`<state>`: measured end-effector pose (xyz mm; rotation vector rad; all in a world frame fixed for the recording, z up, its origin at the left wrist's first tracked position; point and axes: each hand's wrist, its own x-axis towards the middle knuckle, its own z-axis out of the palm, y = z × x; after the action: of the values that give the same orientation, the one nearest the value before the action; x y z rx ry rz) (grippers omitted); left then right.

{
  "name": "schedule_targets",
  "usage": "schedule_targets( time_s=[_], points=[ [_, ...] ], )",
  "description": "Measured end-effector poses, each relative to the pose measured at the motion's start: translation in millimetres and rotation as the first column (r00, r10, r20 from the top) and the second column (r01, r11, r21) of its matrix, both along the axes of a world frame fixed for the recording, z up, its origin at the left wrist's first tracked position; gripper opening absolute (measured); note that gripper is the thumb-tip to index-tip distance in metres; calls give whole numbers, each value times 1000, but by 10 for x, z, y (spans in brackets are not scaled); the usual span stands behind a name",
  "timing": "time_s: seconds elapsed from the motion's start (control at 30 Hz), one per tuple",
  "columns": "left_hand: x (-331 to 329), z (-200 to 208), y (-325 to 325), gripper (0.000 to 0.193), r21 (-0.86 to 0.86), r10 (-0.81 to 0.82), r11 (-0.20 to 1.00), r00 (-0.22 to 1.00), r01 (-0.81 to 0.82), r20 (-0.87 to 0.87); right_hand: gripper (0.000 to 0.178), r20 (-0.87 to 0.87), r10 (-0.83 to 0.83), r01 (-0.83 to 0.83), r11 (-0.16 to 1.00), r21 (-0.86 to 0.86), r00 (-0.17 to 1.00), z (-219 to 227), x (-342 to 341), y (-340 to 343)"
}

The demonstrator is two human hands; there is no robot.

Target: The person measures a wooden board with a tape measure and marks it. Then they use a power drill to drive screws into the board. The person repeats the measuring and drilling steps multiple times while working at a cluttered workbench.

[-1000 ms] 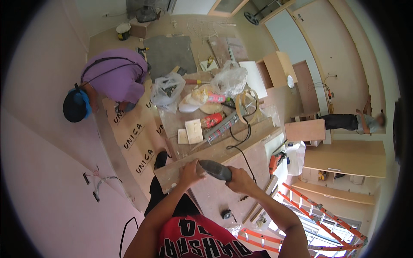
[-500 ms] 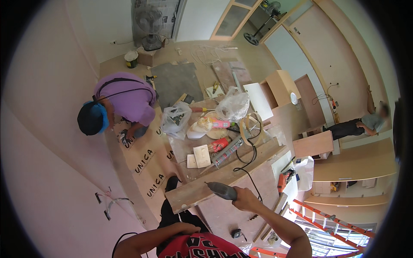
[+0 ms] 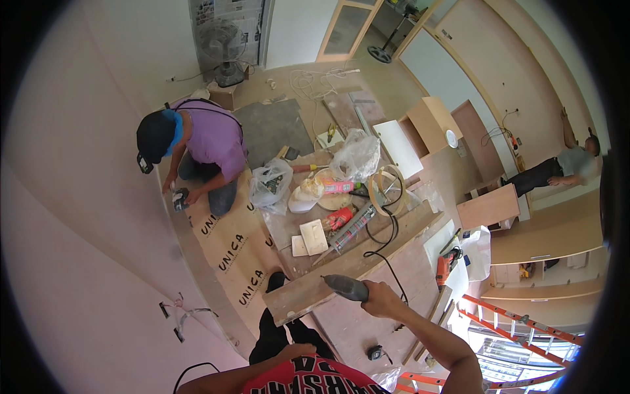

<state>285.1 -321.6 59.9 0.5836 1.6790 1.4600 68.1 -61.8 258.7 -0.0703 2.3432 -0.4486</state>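
My right hand (image 3: 382,301) is closed around the grip of a grey hand-held power tool (image 3: 346,287), whose thin pointed tip faces left. The tool is over a long wooden board (image 3: 298,302), near its left end; I cannot tell whether the tip touches the board. A black cable (image 3: 392,268) runs down from the worktop's clutter to beside my right hand. My left hand (image 3: 298,351) rests low against my body, above dark trousers, with its fingers mostly hidden.
Beyond the board lie a caulking gun (image 3: 354,228), white switch plates (image 3: 314,237), bottles and plastic bags (image 3: 270,186). A tape measure (image 3: 375,352) and an orange drill (image 3: 447,266) are at right, near an orange ladder (image 3: 518,322). A crouching co-worker (image 3: 213,134) is at left; another person (image 3: 558,171) lies far right.
The view has shifted, moving most things slightly right and down. The co-worker at left has raised their torso and holds a small device by the wall. My right hand keeps the tool.
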Motion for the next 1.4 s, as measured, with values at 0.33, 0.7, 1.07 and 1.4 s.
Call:
schedule_targets(
  time_s=[0.33,0.7,1.07,1.4],
  points=[
    [101,-676,-25,39,-720,-108,686,993,101,36,41,-56,-18,18,1000,-2,998,-147,82,129],
    [-939,348,156,27,-373,333,851,929,-370,-162,49,-6,-69,69,997,-29,998,-109,0,17],
    [-1657,-411,392,68,-480,306,498,664,-722,-682,50,46,-62,62,998,-2,997,-47,-202,-184],
    [-1745,-715,424,65,-754,477,394,818,-526,-322,46,63,-39,39,999,3,997,-101,-302,-222]
  ],
)
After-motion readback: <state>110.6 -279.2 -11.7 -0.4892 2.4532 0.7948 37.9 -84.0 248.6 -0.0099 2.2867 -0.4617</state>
